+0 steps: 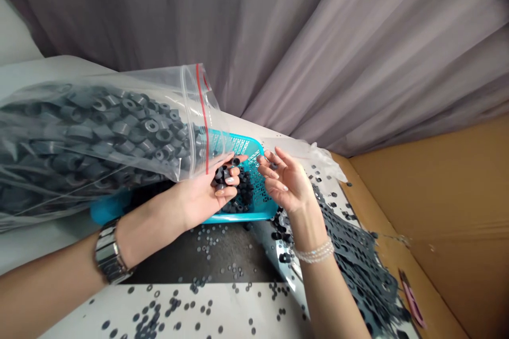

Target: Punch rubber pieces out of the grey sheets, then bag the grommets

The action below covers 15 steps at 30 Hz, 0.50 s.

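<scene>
My left hand (209, 193) is cupped palm-up and closed round several small dark grey ring-shaped parts (222, 175), just over a turquoise perforated basket (254, 159). More of the same rings lie in the basket. My right hand (286, 183) hovers beside it with fingers spread and palm empty, over the basket's right edge. A large clear zip bag (99, 137) packed with grey rings lies at the left, its red-lined mouth next to my left hand.
Loose grey rings (159, 312) are scattered over the white surface below and piled at the right (358, 254). A brown cardboard wall (437, 212) stands at the right. Grey curtain (318, 37) hangs behind. A pink item (411, 296) lies by the cardboard.
</scene>
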Available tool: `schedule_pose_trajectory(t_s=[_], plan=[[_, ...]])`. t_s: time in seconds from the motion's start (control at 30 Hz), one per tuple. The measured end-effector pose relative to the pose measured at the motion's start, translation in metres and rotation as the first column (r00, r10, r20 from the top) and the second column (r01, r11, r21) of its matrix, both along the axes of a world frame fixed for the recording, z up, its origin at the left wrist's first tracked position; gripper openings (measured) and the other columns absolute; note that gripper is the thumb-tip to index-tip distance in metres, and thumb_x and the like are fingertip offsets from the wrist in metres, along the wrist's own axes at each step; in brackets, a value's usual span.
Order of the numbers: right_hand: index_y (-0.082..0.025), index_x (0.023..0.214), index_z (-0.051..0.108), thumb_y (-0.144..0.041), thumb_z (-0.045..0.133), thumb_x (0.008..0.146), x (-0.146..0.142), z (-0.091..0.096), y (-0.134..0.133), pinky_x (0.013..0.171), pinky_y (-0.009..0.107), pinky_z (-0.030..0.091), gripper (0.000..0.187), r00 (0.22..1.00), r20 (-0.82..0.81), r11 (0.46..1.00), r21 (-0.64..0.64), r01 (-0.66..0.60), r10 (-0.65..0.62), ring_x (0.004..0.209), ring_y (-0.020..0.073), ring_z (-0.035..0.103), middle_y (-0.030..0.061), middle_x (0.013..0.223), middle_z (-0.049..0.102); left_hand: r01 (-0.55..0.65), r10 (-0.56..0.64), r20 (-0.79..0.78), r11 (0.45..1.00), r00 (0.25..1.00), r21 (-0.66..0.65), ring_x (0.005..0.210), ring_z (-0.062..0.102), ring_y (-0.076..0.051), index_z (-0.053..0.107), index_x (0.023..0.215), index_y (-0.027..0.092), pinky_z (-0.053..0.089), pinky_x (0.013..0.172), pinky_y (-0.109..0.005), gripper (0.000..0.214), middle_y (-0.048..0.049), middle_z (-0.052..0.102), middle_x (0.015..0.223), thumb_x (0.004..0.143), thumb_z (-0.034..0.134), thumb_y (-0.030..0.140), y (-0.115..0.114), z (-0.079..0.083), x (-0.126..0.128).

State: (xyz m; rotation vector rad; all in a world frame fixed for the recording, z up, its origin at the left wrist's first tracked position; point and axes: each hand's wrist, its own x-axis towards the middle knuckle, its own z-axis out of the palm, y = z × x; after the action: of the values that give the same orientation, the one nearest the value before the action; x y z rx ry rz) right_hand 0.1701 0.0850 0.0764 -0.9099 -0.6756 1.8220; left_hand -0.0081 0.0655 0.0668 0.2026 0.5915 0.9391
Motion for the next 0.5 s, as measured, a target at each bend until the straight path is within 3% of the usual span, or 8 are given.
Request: schedule_pose_trajectory(t_s=[0.1, 0.27, 0.5], plan=[[-0.015, 0.08, 0.063, -0.032, 0.074, 0.074, -0.009, -0.003, -0.005, 0.033, 0.014, 0.011, 0.021, 0.986, 0.166, 0.997, 0.08, 0.01, -0.023, 0.044, 0.0015, 0.024, -0.0034, 0.066, 0.053, -0.037, 0.038, -0.067, 0.999, 0.997, 0.02, 0.047, 0.04, -0.003, 0.063, 0.091, 0.008, 0.025, 0.033, -0.012, 0.011, 0.0013, 0.047, 0.064, 0.09, 0.054, 0.013, -0.002, 0.001, 0.001], [-0.018, 0.083, 0.061, -0.039, 0.078, 0.071, -0.027, -0.005, -0.016, 0.037, 0.019, 0.013, 0.03, 0.876, 0.476, 0.97, 0.241, -0.042, -0.08, 0.043, 0.0016, 0.023, -0.0071, 0.061, 0.048, -0.069, 0.077, -0.112, 0.995, 0.991, 0.07, 0.049, 0.042, -0.003, 0.065, 0.083, 0.013, 0.029, 0.035, -0.012, 0.006, 0.0003, 0.054, 0.069, 0.081, 0.063, 0.008, -0.003, -0.002, 0.003], [-0.015, 0.079, 0.062, -0.035, 0.076, 0.071, -0.028, -0.013, -0.013, 0.038, 0.017, 0.012, 0.025, 0.905, 0.425, 0.987, 0.15, -0.05, -0.019, 0.046, 0.0031, 0.018, -0.0054, 0.059, 0.049, -0.065, 0.07, -0.109, 0.997, 0.991, 0.049, 0.05, 0.044, -0.004, 0.068, 0.085, 0.015, 0.028, 0.036, -0.014, 0.011, 0.0007, 0.055, 0.068, 0.075, 0.068, 0.01, -0.005, 0.0, 0.006]])
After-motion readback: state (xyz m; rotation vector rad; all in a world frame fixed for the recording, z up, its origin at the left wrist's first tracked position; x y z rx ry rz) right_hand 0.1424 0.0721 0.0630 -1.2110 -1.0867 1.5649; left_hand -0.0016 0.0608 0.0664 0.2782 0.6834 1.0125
